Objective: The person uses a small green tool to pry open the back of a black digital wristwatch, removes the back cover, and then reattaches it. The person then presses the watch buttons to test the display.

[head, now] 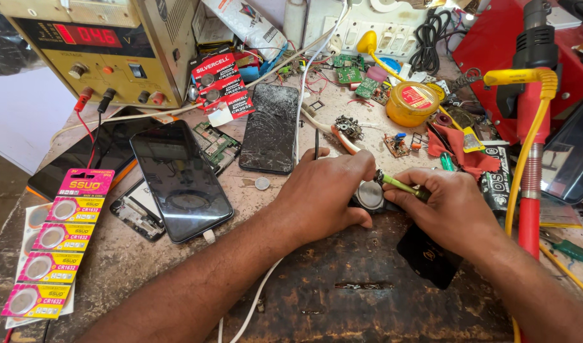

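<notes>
Silver metal shows at the centre of the head view: a round coin cell [370, 194] sits in a small dark device [393, 204] just right of the frame's middle. The left hand [323, 194] is clamped over the device's left side, fingers curled down to pin it to the desk [253, 267]. The right hand [450, 209] is closed around a thin green-handled tool [402, 185], whose tip meets the upper right edge of the cell.

By the look of it, the step in hand is working the cell at its seat with the tool tip, whether prying it out or pressing it in I cannot tell. The next move calls for a steady left-hand hold and a small, controlled push at the rim, since a slip could skid the tip across the device.

The desk is worn, stained and crowded. Left of centre lies a dark phone [180, 181] face up, and beside it, toward the upper middle, a phone with a cracked screen [270, 129]. A strip of packaged coin cells [53, 244] lies at the lower left. A yellow bench power supply [101, 47] with a red display stands at the upper left. A round yellow tin [412, 103] and loose circuit boards sit at the upper middle, with a red cloth [459, 152] to their right. A yellow cable [526, 146] runs down the right side.
</notes>
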`<state>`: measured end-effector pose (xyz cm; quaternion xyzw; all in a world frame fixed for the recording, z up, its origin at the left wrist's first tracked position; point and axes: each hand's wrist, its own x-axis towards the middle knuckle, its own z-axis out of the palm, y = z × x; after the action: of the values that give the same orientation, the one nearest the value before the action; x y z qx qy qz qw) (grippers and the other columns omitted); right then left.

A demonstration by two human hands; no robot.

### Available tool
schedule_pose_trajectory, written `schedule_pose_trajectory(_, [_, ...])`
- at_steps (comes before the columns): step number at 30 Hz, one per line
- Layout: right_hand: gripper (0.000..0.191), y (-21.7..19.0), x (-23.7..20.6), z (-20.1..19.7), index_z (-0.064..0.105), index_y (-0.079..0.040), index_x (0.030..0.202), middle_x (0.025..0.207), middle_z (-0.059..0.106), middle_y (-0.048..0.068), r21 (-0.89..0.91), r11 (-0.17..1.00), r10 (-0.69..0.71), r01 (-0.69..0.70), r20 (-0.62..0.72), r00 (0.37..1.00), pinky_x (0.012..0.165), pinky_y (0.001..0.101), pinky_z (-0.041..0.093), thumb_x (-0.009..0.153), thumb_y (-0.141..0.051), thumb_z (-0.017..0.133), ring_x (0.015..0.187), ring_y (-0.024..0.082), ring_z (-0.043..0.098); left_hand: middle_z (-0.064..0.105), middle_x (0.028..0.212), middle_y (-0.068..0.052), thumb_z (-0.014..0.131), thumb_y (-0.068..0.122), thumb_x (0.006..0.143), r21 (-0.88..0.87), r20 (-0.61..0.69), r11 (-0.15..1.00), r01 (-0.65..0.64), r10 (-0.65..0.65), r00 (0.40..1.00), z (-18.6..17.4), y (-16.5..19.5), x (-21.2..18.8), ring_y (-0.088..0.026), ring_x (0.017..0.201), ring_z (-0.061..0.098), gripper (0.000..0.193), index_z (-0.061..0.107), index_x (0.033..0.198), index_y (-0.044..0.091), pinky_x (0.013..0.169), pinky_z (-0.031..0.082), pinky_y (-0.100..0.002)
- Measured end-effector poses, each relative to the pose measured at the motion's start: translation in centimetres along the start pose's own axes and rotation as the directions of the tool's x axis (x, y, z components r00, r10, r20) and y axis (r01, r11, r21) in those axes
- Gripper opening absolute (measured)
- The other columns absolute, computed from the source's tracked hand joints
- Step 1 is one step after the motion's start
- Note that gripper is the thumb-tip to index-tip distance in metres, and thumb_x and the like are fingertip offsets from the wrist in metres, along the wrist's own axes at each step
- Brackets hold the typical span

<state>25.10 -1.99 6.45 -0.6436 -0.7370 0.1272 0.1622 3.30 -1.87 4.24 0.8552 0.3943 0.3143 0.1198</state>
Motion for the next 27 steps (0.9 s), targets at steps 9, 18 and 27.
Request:
schedule_pose_trajectory(9, [0.024,0.5,0.4,-0.1,0.081,-0.011,0.106,0.078,0.081,0.003,0.128,0.991,-0.041,0.037,0.03,0.999,0.064,0.0277,0.054,0.088,-0.027,0.079,0.067,0.003,0.064,0.072,0.095,-0.01,0.092,0.039,0.064,0.003,-0.014,1.0,0.003,-0.003,1.0,0.0,0.2,-0.2,-0.034,0.097,0.07,0.069,0.051,0.112,0.013,0.097,0.042,-0.055])
schedule_pose_trajectory(18, [0.021,2.7,1.3,0.7,0.081,-0.007,0.105,0.085,0.08,0.001,0.311,0.95,-0.057,0.035,0.064,0.996,0.069,0.0248,0.053,0.088,-0.018,0.075,0.076,0.003,0.063,0.072,0.099,-0.009,0.091,0.042,0.066,0.032,0.04,0.999,0.03,-0.031,0.999,-0.2,0.1,-0.1,-0.033,0.101,0.069,0.067,0.054,0.114,0.013,0.093,0.043,-0.054])
schedule_pose_trajectory(27, [0.028,4.0,1.1,0.2,0.069,-0.002,0.131,0.093,0.061,0.003,0.819,0.563,-0.049,0.112,-0.102,0.994,0.077,0.028,0.051,0.106,-0.012,0.062,0.085,0.013,0.059,0.073,0.104,-0.001,0.087,0.039,0.071,-0.008,0.071,1.0,-0.018,0.018,0.997,-0.5,0.0,-0.2,-0.027,0.101,0.069,0.043,0.069,0.104,0.016,0.086,0.046,-0.05])
